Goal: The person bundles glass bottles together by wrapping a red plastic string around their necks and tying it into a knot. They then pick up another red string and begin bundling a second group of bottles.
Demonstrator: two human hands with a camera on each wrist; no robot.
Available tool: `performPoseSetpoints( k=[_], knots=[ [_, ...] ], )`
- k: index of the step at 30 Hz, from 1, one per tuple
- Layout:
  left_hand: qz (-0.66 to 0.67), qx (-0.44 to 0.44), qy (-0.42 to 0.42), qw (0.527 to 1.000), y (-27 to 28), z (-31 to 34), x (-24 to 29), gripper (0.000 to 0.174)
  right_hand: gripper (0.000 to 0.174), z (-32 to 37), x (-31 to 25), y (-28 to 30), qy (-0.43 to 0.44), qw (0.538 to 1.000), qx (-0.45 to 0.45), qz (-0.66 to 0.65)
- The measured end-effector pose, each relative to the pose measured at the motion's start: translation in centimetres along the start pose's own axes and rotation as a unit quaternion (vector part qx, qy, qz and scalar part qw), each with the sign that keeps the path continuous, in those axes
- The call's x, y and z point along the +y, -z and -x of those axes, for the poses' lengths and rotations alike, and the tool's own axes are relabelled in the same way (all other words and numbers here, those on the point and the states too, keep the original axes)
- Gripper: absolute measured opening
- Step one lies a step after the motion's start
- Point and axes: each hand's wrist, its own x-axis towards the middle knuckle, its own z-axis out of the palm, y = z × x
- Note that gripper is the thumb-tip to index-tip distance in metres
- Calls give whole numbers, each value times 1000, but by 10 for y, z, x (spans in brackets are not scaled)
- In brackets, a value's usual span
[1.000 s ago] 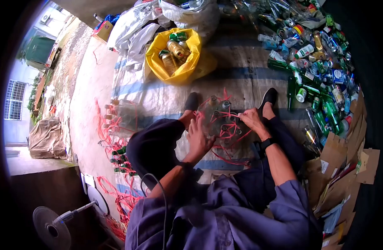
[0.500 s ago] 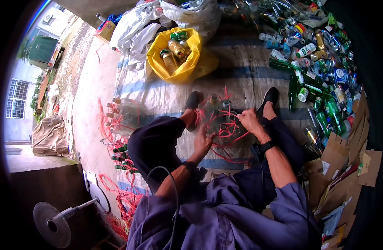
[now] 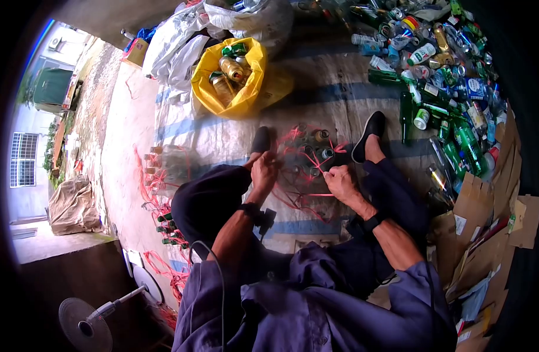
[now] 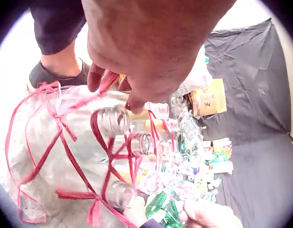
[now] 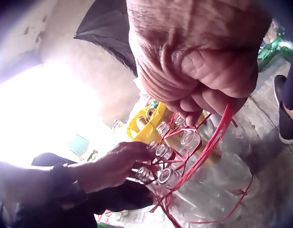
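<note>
Between the person's feet stands a bundle of clear glass bottles, tied about the necks with red plastic string. At the bundle's left side, the left hand has its fingers curled and pinches a strand of the string; in the left wrist view it hangs right over the bottles. On the near right side, the right hand grips a thick red strand that runs down to the bottle necks. That strand is stretched out below its curled fingers in the right wrist view. The string also crosses between several necks.
A yellow bag of cans stands ahead, beside white sacks. Loose bottles and cans are heaped at the right, above cardboard. More tied bottles stand at the left, with a fan near the lower left.
The left hand has gone from spread fingers near the bundle to a pinch on string, farther up and left. The right hand has come down and left with its strand. The bundle has shifted slightly.
</note>
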Motion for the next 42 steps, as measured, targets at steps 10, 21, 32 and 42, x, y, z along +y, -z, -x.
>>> performPoseSetpoints(
  k=[10,21,32,42],
  knots=[
    [-54,44,-245,967,-15,-61,-29,37,29,6,-7,-23,-81,987,12,-135],
    [453,-28,136,881,-13,15,-50,44,24,8,-14,-16,-70,994,-43,-78],
    [493,-152,64,854,-46,-4,-138,11,27,16,-28,-15,-140,985,-85,-59],
    [704,-18,61,707,-50,-49,-163,8,25,18,-12,-46,-157,977,-89,-111]
  ],
)
